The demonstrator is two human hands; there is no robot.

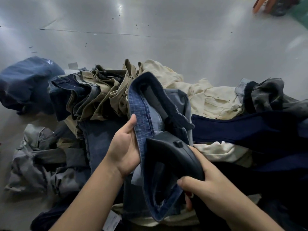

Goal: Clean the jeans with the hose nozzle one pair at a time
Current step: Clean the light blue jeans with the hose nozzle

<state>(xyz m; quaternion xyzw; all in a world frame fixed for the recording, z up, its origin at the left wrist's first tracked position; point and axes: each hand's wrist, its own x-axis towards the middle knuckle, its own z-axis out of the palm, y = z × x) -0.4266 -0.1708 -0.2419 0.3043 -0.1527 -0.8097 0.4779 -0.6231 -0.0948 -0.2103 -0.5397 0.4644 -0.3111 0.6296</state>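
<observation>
My left hand (124,150) has its grip pinched on the waistband of a blue denim pair of jeans (143,114), lifted over the heap of mixed trousers (100,90) on the grey table (150,39). My right hand (215,189) is wrapped around the black plastic hose nozzle (173,155), whose tip sits inside the waist opening.

Garment wkshop: clothes heap (150,100), steel table (150,30)

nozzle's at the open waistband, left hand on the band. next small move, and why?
Probably push the black nozzle a little deeper into the blue jeans. The right hand grips its handle with the tip already at the open waist, and the left hand holds the waistband wide, so the way in looks clear.
</observation>
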